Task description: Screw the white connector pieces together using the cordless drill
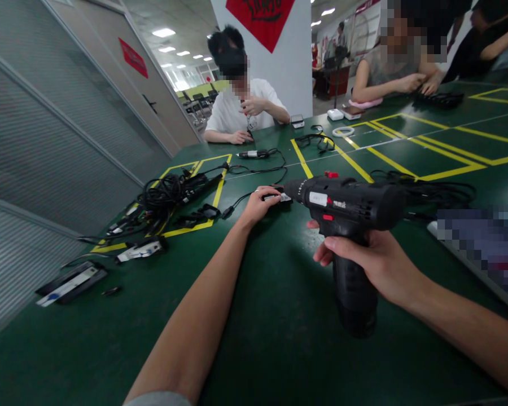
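Observation:
My right hand (364, 256) is wrapped round the grip of a black cordless drill (351, 206) with red switches, its chuck pointing left. My left hand (262, 203) has its fingers on a small black device with a white label (284, 197), on the green table (279, 338). The drill's chuck is close to this device; whether a bit touches it cannot be made out. A black cable with a plug (228, 212) runs up to the left hand's far side.
Tangled black cables (165, 194) and labelled black parts (141, 250) lie at the left. More cables (432, 189) and a pixelated tablet-like object (486, 254) are at the right. People sit across the table. A white tape roll (342, 132) lies further back.

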Action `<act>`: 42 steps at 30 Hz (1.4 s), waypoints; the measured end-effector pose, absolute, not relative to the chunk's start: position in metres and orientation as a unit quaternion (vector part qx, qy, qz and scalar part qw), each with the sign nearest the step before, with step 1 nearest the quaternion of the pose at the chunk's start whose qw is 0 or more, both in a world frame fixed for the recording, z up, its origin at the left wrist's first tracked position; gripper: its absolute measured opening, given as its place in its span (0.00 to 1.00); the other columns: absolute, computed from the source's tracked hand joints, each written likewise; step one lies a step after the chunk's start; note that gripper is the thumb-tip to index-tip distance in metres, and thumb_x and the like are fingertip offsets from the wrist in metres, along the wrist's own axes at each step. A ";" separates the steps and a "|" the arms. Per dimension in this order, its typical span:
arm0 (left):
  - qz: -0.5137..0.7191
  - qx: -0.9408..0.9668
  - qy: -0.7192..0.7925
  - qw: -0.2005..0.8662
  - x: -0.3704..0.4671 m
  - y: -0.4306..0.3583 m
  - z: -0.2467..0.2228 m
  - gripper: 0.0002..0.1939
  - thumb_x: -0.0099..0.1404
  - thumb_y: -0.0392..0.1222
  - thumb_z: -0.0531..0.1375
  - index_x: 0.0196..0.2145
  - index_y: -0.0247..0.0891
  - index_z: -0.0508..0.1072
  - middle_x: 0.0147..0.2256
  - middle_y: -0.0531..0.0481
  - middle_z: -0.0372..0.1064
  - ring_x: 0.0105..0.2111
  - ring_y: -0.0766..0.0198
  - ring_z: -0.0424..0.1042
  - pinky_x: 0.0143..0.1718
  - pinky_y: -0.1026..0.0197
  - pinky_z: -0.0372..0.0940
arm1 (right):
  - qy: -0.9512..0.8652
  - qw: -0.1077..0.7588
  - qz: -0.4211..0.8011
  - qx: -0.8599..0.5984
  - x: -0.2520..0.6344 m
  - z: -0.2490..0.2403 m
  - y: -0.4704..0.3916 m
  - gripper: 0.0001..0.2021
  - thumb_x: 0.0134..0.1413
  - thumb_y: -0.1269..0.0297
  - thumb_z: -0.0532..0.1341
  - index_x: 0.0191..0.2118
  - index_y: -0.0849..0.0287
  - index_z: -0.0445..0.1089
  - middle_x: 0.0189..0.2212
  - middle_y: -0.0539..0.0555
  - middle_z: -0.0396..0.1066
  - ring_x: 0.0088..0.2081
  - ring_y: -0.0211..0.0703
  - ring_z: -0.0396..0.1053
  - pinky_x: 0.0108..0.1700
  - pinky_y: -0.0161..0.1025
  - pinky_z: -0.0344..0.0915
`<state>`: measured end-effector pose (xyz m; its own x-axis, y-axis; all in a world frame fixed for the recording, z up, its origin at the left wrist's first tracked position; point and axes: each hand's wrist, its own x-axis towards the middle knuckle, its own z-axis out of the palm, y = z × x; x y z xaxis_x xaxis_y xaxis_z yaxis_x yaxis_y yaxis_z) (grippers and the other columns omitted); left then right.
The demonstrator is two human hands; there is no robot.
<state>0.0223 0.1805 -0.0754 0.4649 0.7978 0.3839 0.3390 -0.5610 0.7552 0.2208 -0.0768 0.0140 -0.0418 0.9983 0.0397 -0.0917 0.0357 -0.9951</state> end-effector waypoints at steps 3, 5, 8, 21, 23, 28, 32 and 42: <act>0.377 0.794 0.363 0.310 0.023 0.181 -0.075 0.12 0.56 0.48 0.64 0.36 0.40 0.79 0.45 0.46 0.73 0.51 0.56 0.68 0.60 0.52 0.60 | -0.507 0.501 0.516 -0.475 0.220 0.011 -0.075 0.14 0.55 0.63 0.63 0.47 0.62 0.71 0.24 0.50 0.73 0.27 0.41 0.71 0.32 0.40 0.69; 0.377 0.791 0.370 0.310 0.024 0.181 -0.075 0.13 0.56 0.47 0.65 0.37 0.39 0.79 0.45 0.45 0.72 0.52 0.56 0.68 0.60 0.52 0.60 | -0.506 0.500 0.508 -0.486 0.218 0.011 -0.075 0.13 0.55 0.64 0.63 0.46 0.62 0.71 0.22 0.48 0.71 0.25 0.39 0.69 0.29 0.38 0.67; 0.372 0.796 0.367 0.304 0.024 0.179 -0.073 0.12 0.57 0.47 0.64 0.37 0.39 0.78 0.45 0.45 0.72 0.51 0.56 0.68 0.60 0.52 0.60 | -0.492 0.502 0.510 -0.496 0.217 0.011 -0.075 0.11 0.55 0.64 0.62 0.43 0.61 0.70 0.21 0.48 0.69 0.23 0.38 0.67 0.26 0.37 0.64; 0.363 0.806 0.366 0.291 0.024 0.175 -0.071 0.11 0.58 0.47 0.63 0.37 0.40 0.78 0.44 0.47 0.73 0.51 0.56 0.68 0.59 0.52 0.61 | -0.493 0.486 0.502 -0.519 0.216 0.009 -0.074 0.08 0.54 0.63 0.61 0.39 0.59 0.69 0.20 0.47 0.68 0.22 0.39 0.67 0.26 0.38 0.63; 0.362 0.805 0.367 0.293 0.023 0.176 -0.072 0.12 0.58 0.48 0.63 0.37 0.40 0.78 0.45 0.47 0.73 0.51 0.56 0.68 0.59 0.53 0.61 | -0.504 0.485 0.492 -0.518 0.216 0.006 -0.073 0.08 0.54 0.63 0.61 0.39 0.59 0.68 0.20 0.47 0.68 0.23 0.39 0.67 0.27 0.38 0.63; 0.364 0.804 0.360 0.303 0.022 0.175 -0.072 0.13 0.58 0.49 0.63 0.37 0.40 0.78 0.45 0.46 0.72 0.50 0.57 0.69 0.59 0.53 0.60 | -0.523 0.480 0.477 -0.518 0.215 0.002 -0.072 0.05 0.53 0.66 0.62 0.36 0.59 0.69 0.21 0.47 0.68 0.24 0.39 0.67 0.30 0.39 0.64; 0.362 0.804 0.364 0.300 0.023 0.173 -0.071 0.12 0.58 0.48 0.63 0.37 0.40 0.78 0.44 0.46 0.73 0.50 0.56 0.69 0.59 0.53 0.61 | -0.524 0.480 0.475 -0.520 0.213 0.003 -0.072 0.07 0.52 0.66 0.62 0.38 0.59 0.69 0.22 0.47 0.68 0.24 0.39 0.67 0.29 0.39 0.64; 0.358 0.801 0.369 0.306 0.022 0.176 -0.074 0.13 0.58 0.49 0.63 0.38 0.40 0.77 0.44 0.48 0.74 0.50 0.56 0.69 0.59 0.53 0.61 | -0.528 0.478 0.466 -0.526 0.212 0.002 -0.072 0.04 0.52 0.67 0.62 0.34 0.59 0.68 0.20 0.47 0.67 0.24 0.40 0.67 0.30 0.40 0.64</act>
<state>0.0221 0.1757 -0.0738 0.4717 0.8102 0.3480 0.3727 -0.5408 0.7541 0.2121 -0.0716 0.0016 0.0090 0.9999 0.0144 0.1099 0.0133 -0.9939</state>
